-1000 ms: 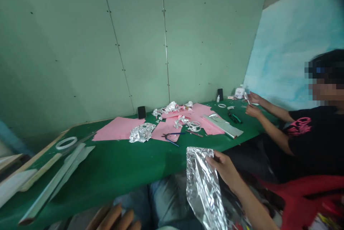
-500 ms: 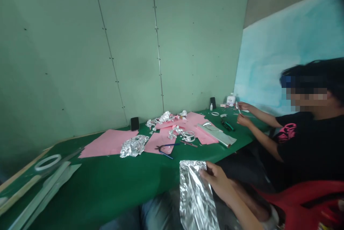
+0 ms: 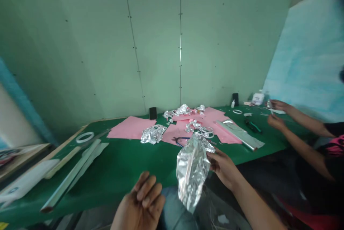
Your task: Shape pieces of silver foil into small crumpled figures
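My right hand (image 3: 223, 168) pinches the edge of a crumpled sheet of aluminum foil (image 3: 192, 172). The foil hangs in front of the green table's near edge, over my lap. To its left, my left hand (image 3: 141, 201) is raised with its fingers curled in toward the palm, and nothing shows in it. Beyond the held sheet, a crumpled foil piece (image 3: 153, 134) lies partly on pink paper (image 3: 129, 128). Blue-handled pliers (image 3: 180, 140) rest just behind the sheet, partly covered by it.
A foil roll (image 3: 238, 136) lies right of centre, another roll (image 3: 72, 172) at the left beside a tape ring (image 3: 85, 137). Foil scraps (image 3: 182, 110) and a phone (image 3: 153, 113) stand toward the wall. A co-worker's hands (image 3: 276, 113) hold a small item at the right.
My left hand has come into view at the bottom. The held foil has turned and tilted, its upper end now further back over the table. The view has swung left.
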{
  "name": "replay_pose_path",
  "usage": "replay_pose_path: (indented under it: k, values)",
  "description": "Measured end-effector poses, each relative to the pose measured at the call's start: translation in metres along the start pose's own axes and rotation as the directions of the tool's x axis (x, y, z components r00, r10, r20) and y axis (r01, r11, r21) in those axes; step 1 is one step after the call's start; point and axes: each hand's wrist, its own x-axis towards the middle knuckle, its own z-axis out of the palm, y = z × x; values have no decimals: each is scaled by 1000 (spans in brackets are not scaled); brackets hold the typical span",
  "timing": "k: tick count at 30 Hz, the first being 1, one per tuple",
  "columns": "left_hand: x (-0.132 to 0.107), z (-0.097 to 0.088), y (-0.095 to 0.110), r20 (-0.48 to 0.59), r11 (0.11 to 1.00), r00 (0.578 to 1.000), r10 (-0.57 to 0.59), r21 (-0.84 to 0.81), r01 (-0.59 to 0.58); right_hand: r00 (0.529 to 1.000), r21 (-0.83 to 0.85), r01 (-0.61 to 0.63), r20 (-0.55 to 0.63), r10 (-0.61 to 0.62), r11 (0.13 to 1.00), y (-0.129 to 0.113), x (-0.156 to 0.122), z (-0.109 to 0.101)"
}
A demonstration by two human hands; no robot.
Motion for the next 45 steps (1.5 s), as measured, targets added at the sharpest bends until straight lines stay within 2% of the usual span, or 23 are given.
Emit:
replay_pose_path:
  k: [2,4,6,8,10,11,13,16,18,20,22,23,24,25,26,29,34,37,41,45]
  values:
    - [23,13,11,8,987,991,130,-101,-129,1000,14,-20,10,20,1000,12,20,20]
    - [53,14,19,-49,953,957,286,-89,-289,998,-14,-26,52,26,1000,22,42,42]
    - [85,0,25,-169,909,895,413,26,-415,997,-64,-10,74,14,998,30,64,61]
    - [114,-23,33,-221,850,821,526,183,-495,998,-114,11,58,-4,993,35,88,73]
    - [138,-46,42,-269,750,724,636,436,-497,999,-167,36,30,-32,985,38,110,77]
    - [147,-55,48,-288,728,696,657,483,-487,999,-198,50,21,-47,979,39,119,76]
    - [164,-64,59,-297,686,663,688,565,-458,997,-275,75,8,-76,959,41,136,70]
    - [186,-64,71,-245,582,629,738,703,-409,989,-429,128,-11,-147,894,45,152,57]
    - [196,-65,75,-185,470,603,776,807,-357,970,-554,182,-36,-242,812,49,155,48]
    - [202,-78,74,-135,353,587,798,894,-275,931,-677,233,-50,-360,698,56,154,39]
    - [204,-100,69,-98,231,587,804,960,-156,889,-778,261,-37,-456,571,67,150,30]
    - [205,-112,67,-3,0,616,788,1000,6,873,-817,263,-24,-486,513,73,147,27]
    - [206,-124,64,36,-182,669,743,972,150,862,-851,259,-11,-507,458,79,145,23]
    - [208,-134,62,55,-303,699,713,923,237,854,-881,245,-1,-520,404,85,144,21]
    - [210,-142,61,56,-368,714,698,883,291,849,-909,228,10,-528,350,90,143,18]
    - [214,-151,60,68,-438,735,674,839,324,848,-963,167,31,-529,212,98,146,15]
    - [215,-148,61,107,-509,759,642,800,318,857,-989,112,46,-513,98,99,150,20]
    - [216,-150,60,158,-588,766,623,741,325,856,-993,114,85,-510,26,99,150,24]
    - [218,-149,59,212,-670,783,585,670,319,851,-994,106,112,-514,-40,96,149,27]
    - [218,-146,60,208,-694,796,569,641,328,852,-993,100,120,-510,-67,91,150,28]
